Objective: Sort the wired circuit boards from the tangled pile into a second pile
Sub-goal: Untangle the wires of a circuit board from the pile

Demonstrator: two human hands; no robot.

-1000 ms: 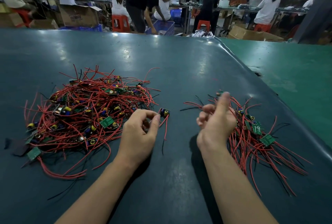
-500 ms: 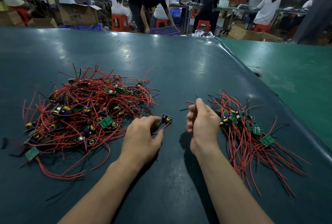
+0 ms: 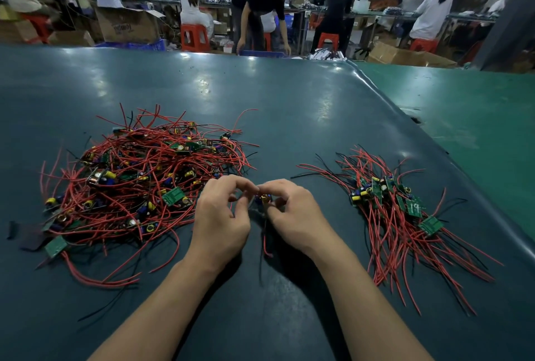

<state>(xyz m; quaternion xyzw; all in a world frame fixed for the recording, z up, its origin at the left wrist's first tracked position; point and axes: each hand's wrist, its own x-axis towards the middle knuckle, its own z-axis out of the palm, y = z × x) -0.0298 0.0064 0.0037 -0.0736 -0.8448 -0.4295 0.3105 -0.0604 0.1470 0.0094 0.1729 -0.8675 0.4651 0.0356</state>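
A single wired circuit board is pinched between the fingertips of the left hand and the right hand, above the worktop. Its red lead hangs toward the person. The sorted pile lies to the right, nearer the right hand; the tangled pile lies left.

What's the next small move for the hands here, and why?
Probably carry the board right to the second pile. Both hands, left and right, pinch it between the piles, and its red wire trails toward the person, seemingly clear of the tangled pile.
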